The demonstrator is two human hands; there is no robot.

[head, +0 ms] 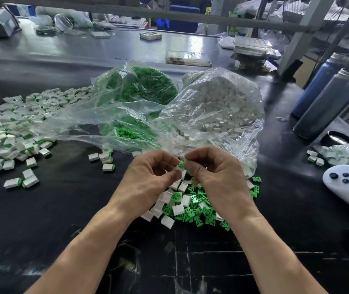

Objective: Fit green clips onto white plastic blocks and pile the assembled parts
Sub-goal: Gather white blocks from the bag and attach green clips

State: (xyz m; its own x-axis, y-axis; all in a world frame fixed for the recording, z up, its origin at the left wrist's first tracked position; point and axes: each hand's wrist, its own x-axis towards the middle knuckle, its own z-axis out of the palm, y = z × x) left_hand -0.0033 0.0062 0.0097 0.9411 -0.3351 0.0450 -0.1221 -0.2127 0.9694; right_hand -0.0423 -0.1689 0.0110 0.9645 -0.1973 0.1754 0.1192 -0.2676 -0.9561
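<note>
1. I see two bare forearms entering from the bottom edge, with no sleeve showing on either.
2. The bare left hand (148,177) wears no glove, ring or watch that I can see.
3. The bare right hand (216,172) is likewise ungloved, with no band on its wrist.
4. Fingernails are short and unpainted where visible.

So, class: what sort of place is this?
Probably a small factory assembly bench: clear plastic bags of loose green clips and white blocks, a heap of assembled white-and-green parts.

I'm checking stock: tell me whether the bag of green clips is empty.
No, the clear bag of green clips is visibly full of green pieces.
</note>
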